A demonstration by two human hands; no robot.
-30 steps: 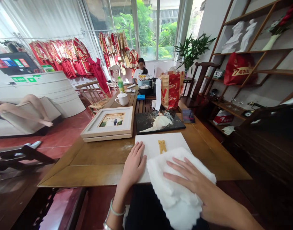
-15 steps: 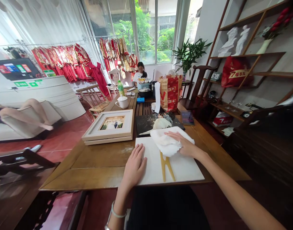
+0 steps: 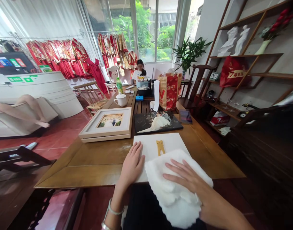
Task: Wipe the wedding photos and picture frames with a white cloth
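Note:
A white flat panel (image 3: 146, 145) lies at the near edge of the table, with a tan, forked flat piece (image 3: 160, 147) on it. The lower part of that piece is under a white cloth (image 3: 175, 204). My right hand (image 3: 188, 179) lies flat on the cloth with its fingers spread; its thumb is hidden. The near part of the cloth droops past the table edge. At the panel's left edge rests my left hand (image 3: 133, 161), fingers extended and holding nothing.
Light wooden picture frames (image 3: 106, 124) are stacked left of the panel. Behind it lies a dark photo print (image 3: 158, 122). Farther back stand a white lidded cup (image 3: 121, 100), a green bottle (image 3: 119, 85) and a red-and-tan paper bag (image 3: 169, 91). A person (image 3: 140, 72) sits at the far end.
My right hand and the cloth have slid toward me, down over the near edge. The forked piece's upper end now shows and its legs are covered. My left hand stays at the panel's edge.

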